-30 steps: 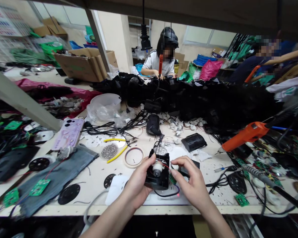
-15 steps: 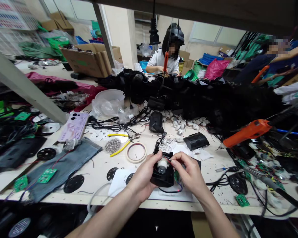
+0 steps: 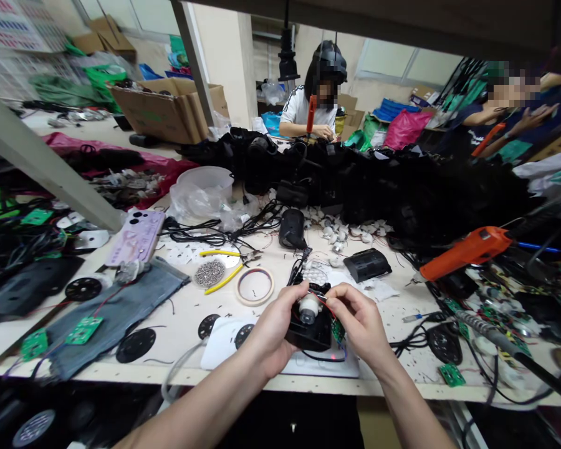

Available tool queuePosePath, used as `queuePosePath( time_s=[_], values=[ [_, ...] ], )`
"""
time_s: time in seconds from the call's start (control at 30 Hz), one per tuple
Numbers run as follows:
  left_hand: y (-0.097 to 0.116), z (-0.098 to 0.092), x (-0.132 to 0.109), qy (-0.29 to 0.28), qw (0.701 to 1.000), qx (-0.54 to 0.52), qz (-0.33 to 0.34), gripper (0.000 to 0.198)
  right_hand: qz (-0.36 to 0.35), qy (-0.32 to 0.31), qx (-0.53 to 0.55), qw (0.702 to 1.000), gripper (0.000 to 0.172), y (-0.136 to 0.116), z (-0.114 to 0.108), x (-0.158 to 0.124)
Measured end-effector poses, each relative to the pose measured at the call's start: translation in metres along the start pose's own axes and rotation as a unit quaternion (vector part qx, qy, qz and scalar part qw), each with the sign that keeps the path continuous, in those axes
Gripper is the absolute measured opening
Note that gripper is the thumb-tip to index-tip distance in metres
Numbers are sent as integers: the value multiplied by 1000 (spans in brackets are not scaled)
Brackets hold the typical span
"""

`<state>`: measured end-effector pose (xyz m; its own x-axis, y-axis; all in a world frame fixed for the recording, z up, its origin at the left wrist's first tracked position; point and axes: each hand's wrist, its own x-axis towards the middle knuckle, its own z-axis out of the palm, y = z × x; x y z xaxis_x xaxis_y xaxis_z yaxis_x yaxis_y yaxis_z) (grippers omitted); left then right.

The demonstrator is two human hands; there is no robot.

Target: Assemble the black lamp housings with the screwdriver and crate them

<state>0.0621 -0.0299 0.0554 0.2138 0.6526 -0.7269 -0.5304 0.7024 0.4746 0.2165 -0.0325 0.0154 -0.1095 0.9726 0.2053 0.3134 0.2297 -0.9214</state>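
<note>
My left hand grips the left side of a small black housing with a white motor in it, held just above a white pad near the bench's front edge. My right hand is closed in a pinch on a thin red wire at the motor's top right. A small green circuit board sits at the housing's right side, partly hidden by my right hand. Black and red wires trail under the housing.
Yellow-handled pliers, a dish of small metal balls and a tape ring lie behind my hands. An orange glue gun and a soldering iron are on the right, a phone and denim cloth left. Two people sit beyond a black pile.
My right hand moved in from the housing's right side to its top and pinched the red wire by the motor. The left hand kept its grip on the housing.
</note>
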Motion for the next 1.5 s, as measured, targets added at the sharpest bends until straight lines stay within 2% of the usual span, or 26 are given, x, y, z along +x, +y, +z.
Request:
queuePosePath(
  time_s=[0.13, 0.27, 0.47, 0.63, 0.87, 1.07, 1.27, 1.5],
  values=[
    [-1, -1, 2, 5, 1000, 3, 3, 20, -4, -14, -14, 1000, 15, 3, 2, -1],
    [-6, -5, 7, 11, 1000, 3, 10, 18, -47, -31, -66, 996, 15, 3, 1, -4],
    [-10, -9, 10, 14, 1000, 5, 22, 18, -103, -19, -102, 989, 15, 1, 2, -6],
    [-5, -10, 6, -17, 999, -22, 29, 32, -116, -9, -97, 989, 15, 0, 5, -6],
    [-2, -11, 0, -18, 995, -3, 96, 45, -123, -1, -80, 989, 15, -3, 7, -6],
    [-9, -20, 1, -75, 970, 95, 210, 38, -181, 10, -88, 980, 16, -6, 8, -9],
    [-14, -26, 0, -85, 965, 92, 232, 34, -247, 18, -113, 962, 20, -9, 12, -11],
    [-15, -37, 1, -100, 963, 63, 242, 46, -278, 24, -117, 953, 22, -10, 20, -13]
  ],
)
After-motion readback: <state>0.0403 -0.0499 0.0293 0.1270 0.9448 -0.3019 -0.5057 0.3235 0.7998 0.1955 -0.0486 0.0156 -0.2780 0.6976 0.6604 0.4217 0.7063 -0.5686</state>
